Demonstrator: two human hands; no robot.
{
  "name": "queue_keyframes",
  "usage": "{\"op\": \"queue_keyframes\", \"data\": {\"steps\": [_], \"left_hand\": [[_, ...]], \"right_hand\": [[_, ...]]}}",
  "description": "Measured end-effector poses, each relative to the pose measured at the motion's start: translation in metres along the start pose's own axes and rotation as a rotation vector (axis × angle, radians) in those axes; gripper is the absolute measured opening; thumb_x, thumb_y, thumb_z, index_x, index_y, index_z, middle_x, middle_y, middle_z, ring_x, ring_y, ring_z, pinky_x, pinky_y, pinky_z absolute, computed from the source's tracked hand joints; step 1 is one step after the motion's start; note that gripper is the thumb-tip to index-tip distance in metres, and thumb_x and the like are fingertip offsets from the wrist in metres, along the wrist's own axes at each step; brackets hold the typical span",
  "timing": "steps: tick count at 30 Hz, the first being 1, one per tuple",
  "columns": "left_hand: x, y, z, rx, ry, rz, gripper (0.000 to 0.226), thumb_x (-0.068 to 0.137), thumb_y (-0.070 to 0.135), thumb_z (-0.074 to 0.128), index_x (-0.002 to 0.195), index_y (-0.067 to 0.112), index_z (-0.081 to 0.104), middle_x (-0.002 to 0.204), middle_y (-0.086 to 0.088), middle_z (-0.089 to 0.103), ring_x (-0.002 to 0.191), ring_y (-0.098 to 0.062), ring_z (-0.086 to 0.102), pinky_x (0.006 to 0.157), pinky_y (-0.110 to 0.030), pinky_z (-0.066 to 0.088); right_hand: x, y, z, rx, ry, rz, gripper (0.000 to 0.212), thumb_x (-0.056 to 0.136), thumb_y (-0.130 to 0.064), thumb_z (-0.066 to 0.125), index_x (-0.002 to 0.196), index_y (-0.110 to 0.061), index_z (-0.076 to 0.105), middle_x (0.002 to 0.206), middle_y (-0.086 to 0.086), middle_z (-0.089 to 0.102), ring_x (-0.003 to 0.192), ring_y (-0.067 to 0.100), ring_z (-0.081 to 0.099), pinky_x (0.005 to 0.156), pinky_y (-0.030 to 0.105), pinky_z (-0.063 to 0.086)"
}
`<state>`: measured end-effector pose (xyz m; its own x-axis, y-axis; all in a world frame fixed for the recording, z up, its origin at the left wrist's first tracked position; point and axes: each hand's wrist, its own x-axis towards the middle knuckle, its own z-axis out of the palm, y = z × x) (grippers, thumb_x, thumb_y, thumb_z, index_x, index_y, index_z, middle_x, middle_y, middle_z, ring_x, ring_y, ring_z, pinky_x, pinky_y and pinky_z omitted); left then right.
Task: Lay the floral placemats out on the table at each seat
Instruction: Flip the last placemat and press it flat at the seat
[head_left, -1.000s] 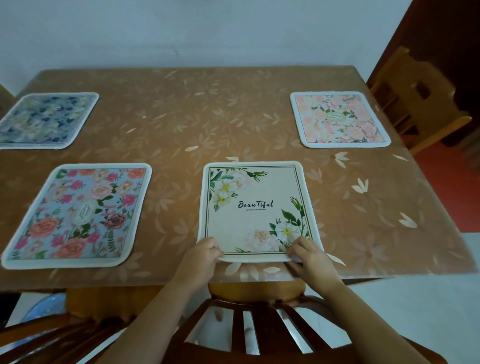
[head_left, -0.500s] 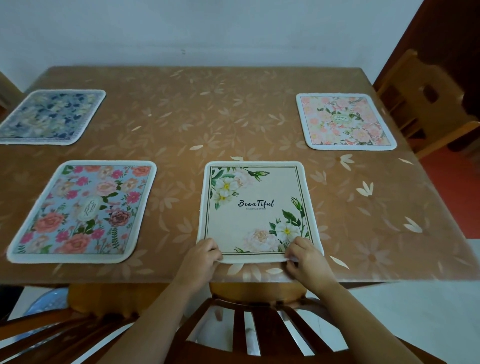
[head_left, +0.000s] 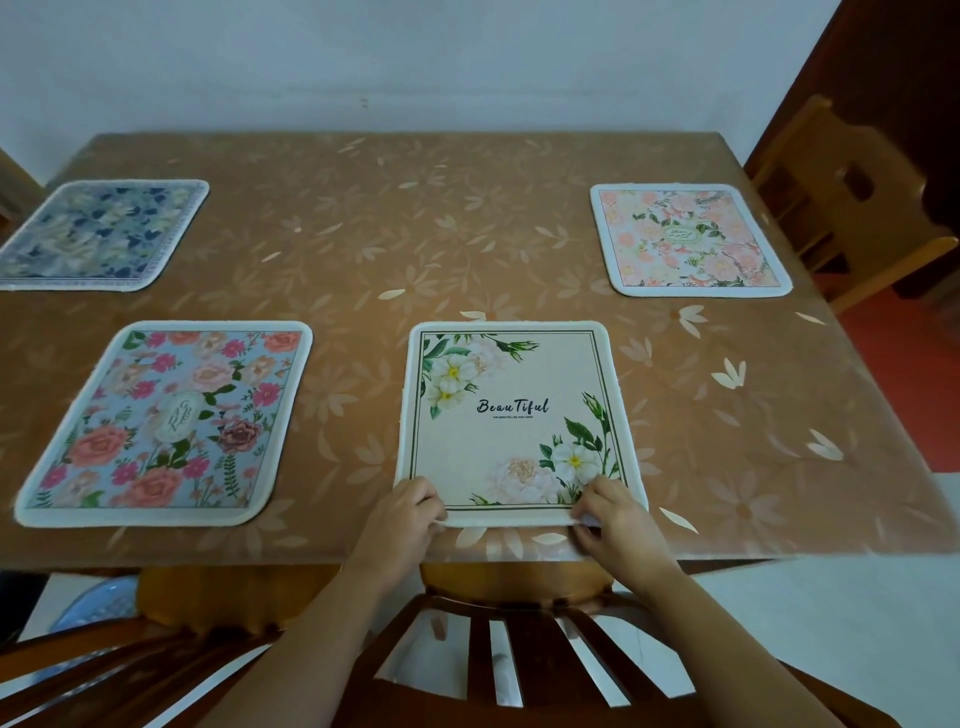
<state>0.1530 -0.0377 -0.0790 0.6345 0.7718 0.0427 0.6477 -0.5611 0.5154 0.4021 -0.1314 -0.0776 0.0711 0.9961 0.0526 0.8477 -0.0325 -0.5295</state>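
Standing nearest is a chair back (head_left: 498, 654). Past it, the left hand (head_left: 410, 514) and right hand (head_left: 618, 519) each grip a near corner of the cream mat (head_left: 511, 415), which lies flat at the table's (head_left: 415, 249) near edge. A blue mat (head_left: 166, 421) lies to its left. Farther off are a navy mat (head_left: 98, 234) on the left and a pink mat (head_left: 691, 236) on the right.

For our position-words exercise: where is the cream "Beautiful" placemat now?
Head view: the cream placemat lies at the near edge of the table, right of the blue rose placemat, left hand and right hand holding its near corners.
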Motion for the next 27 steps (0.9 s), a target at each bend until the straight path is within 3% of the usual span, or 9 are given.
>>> {"op": "queue_keyframes", "data": {"steps": [3,11,15,19,27], "left_hand": [[-0.001,0.001,0.002,0.023,0.005,-0.001,0.012,0.073,0.006,0.073,0.081,0.001,0.066,0.088,-0.010,0.058,0.085,-0.022,0.052,0.071,-0.027,0.043],[-0.001,0.003,0.002,0.084,0.013,-0.018,0.018,0.071,0.009,0.076,0.083,0.001,0.066,0.092,-0.014,0.059,0.089,-0.027,0.053,0.077,-0.037,0.046],[-0.002,0.000,0.005,0.050,0.022,-0.049,0.017,0.076,0.012,0.072,0.088,0.003,0.065,0.099,-0.011,0.056,0.095,-0.022,0.050,0.081,-0.029,0.041],[-0.003,-0.002,0.007,0.050,0.024,-0.061,0.017,0.078,0.015,0.070,0.092,0.006,0.064,0.103,-0.007,0.054,0.099,-0.018,0.048,0.083,-0.022,0.035],[-0.003,-0.005,0.007,0.027,0.025,-0.051,0.015,0.074,0.011,0.074,0.085,0.006,0.065,0.099,-0.010,0.055,0.095,-0.022,0.051,0.080,-0.030,0.043]], "right_hand": [[-0.003,0.003,-0.001,0.000,0.004,-0.004,0.019,0.065,-0.003,0.078,0.078,-0.002,0.064,0.083,0.016,0.060,0.080,0.033,0.056,0.066,0.042,0.051],[-0.004,0.011,-0.001,-0.016,0.017,0.047,0.032,0.060,-0.010,0.084,0.088,-0.004,0.068,0.089,0.017,0.061,0.085,0.036,0.057,0.071,0.047,0.053],[-0.005,0.021,-0.001,0.029,0.041,0.138,0.037,0.059,-0.017,0.084,0.092,-0.007,0.069,0.094,0.014,0.059,0.091,0.032,0.053,0.081,0.043,0.047],[-0.006,0.026,-0.001,0.021,0.035,0.149,0.038,0.060,-0.019,0.084,0.093,-0.008,0.068,0.095,0.012,0.058,0.090,0.031,0.053,0.080,0.043,0.048],[-0.007,0.024,0.002,-0.022,0.046,0.143,0.038,0.060,-0.019,0.084,0.093,-0.007,0.067,0.094,0.013,0.057,0.088,0.032,0.053,0.078,0.042,0.047]]}}
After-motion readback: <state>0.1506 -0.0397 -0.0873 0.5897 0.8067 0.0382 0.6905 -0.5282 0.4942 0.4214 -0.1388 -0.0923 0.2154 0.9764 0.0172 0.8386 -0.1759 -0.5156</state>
